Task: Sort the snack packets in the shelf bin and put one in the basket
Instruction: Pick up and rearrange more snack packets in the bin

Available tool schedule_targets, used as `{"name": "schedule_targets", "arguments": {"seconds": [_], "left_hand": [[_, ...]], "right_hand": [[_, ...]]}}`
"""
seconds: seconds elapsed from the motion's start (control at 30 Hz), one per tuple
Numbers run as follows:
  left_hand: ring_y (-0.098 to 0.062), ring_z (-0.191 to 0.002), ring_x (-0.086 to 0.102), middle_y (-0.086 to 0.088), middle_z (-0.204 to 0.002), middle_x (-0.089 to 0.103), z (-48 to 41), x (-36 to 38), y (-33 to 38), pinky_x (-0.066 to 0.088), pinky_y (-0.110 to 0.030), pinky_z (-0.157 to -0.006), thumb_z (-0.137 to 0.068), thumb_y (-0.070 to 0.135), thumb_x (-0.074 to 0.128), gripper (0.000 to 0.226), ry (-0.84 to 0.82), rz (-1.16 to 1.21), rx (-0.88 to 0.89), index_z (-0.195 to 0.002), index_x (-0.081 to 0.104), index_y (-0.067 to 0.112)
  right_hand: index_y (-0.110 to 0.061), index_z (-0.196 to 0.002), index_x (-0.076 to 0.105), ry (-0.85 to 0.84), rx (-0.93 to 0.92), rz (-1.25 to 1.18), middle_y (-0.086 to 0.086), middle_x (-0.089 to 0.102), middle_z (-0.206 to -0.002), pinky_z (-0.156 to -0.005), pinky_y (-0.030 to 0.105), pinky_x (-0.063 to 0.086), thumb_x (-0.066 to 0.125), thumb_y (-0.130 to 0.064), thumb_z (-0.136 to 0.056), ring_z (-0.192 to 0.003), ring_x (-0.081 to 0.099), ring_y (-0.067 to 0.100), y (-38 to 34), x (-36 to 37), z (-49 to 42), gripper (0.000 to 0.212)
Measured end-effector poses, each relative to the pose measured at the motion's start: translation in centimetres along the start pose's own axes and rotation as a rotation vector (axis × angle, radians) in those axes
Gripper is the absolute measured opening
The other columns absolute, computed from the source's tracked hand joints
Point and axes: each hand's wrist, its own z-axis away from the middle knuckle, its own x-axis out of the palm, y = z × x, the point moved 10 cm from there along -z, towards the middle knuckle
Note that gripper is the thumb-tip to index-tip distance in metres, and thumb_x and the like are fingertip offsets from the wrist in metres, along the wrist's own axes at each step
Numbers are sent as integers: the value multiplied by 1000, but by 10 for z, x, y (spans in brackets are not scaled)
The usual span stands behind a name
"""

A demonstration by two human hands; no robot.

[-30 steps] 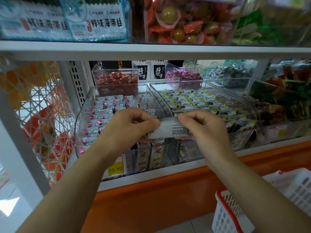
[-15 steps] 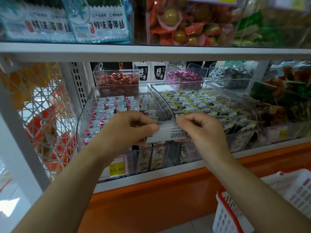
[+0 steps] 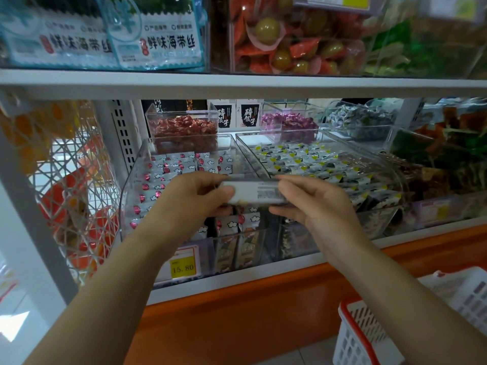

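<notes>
My left hand [image 3: 193, 198] and my right hand [image 3: 319, 209] both pinch one white snack packet [image 3: 253, 192], one hand at each end, fingers curled round it. I hold it up in the air, just in front of the clear shelf bin [image 3: 126, 206]. More packets [image 3: 168, 167] with red dots lie in rows in that bin. Beside it is another bin [image 3: 390, 175] of packets with yellow marks. A yellow price tag [image 3: 183, 267] sits below on the shelf edge. The white basket [image 3: 350, 320] with the red rim is low on my right, well apart from my hands. I think one packet is picked but not in the basket yet. Next I should let go with my left hand, bring the packet down to the right, and drop it into the basket.
</notes>
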Motion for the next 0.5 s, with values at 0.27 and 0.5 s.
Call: {"name": "schedule_targets", "arguments": {"seconds": [0.27,0.5], "left_hand": [[-12,-65,61,3,-77,65,-11,-9,3,55,-29,-63,-96,34,43,27,206,-124,76,-95,66,20],[-25,-137,28,-8,-146,39,-42,5,-21,22,-50,-112,-97,41,21,51,39,-985,121,-138,39,17]], "right_hand": [[-20,-97,66,118,-132,190,-3,70,-79,-65,21,58,66,-14,-83,-71,69,6,-16,8,-10,15],[-7,-98,62,240,-267,469,4,65,-89,-75,19,52,71,-14,-81,-78,63,13,-38,13,-69,21]]}}
